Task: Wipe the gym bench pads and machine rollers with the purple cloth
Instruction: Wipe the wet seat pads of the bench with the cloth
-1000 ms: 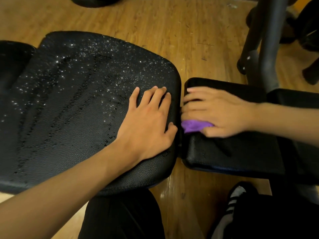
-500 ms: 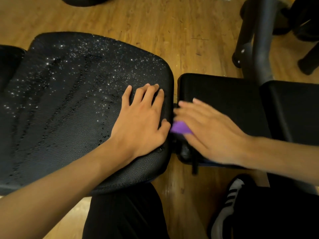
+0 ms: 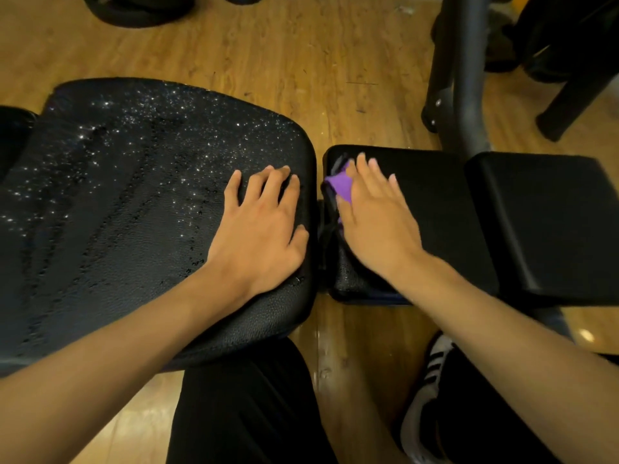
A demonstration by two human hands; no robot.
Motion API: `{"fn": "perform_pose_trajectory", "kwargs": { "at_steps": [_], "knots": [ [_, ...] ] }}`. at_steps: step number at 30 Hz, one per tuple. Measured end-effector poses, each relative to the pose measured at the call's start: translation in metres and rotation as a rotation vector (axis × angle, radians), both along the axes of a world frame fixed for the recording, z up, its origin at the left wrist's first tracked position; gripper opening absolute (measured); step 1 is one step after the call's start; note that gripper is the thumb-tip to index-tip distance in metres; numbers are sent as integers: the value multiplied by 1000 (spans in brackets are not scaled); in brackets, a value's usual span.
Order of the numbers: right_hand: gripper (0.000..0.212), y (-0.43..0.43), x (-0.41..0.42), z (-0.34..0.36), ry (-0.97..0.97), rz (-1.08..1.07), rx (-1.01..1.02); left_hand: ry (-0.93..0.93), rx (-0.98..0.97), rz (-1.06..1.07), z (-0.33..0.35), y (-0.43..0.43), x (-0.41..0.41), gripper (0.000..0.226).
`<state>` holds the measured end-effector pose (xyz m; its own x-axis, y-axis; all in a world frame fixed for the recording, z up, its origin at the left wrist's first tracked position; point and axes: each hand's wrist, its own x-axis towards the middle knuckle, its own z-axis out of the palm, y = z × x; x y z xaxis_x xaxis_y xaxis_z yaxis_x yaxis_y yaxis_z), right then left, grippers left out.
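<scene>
Floor (image 3: 335, 68) lies open at 12 o'clock beyond the wet pad (image 3: 134, 212), split by a narrow gap from the small pad (image 3: 428, 195); a post (image 3: 464, 78) stands at 1 o'clock. The left hand (image 3: 258, 229) lies flat at the wet pad's right edge. The right hand (image 3: 378, 222), fingers straight, presses the cloth (image 3: 339, 186) onto the small pad's left edge.

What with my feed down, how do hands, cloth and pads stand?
Left hand flat on the droplet-covered big pad. Right hand presses the purple cloth on the small pad, left end. Nothing blocking the wipe.
</scene>
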<state>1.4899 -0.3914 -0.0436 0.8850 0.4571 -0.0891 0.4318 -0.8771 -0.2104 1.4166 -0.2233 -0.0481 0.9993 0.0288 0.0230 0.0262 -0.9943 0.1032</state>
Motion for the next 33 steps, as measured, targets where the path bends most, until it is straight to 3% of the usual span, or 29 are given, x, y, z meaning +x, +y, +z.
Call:
{"fn": "perform_pose_trajectory", "kwargs": {
  "at_steps": [6, 13, 16, 20, 23, 27, 33],
  "knots": [
    [67, -14, -93, -12, -112, 44, 22, -15, 9, 1, -2, 1, -3, 72],
    [71, 46, 50, -12, -69, -58, -24, -37, 8, 0, -4, -4, -2, 71],
    [69, 45, 44, -13, -72, -35, -9, -28, 18, 8, -5, -3, -2, 72],
    [70, 12, -37, -13, -110, 40, 48, -49, 6, 0, -5, -1, -4, 72],
    [70, 26, 7, -10, -103, 89, 24, -50, -1, 1, -5, 0, -1, 73],
    [60, 62, 79, -12, -60, -8, 1, -46, 6, 9, -7, -1, -1, 73],
    [70, 12, -50, -16, -134, 116, 77, -26, 9, -4, -7, 3, -3, 72]
  ]
}}
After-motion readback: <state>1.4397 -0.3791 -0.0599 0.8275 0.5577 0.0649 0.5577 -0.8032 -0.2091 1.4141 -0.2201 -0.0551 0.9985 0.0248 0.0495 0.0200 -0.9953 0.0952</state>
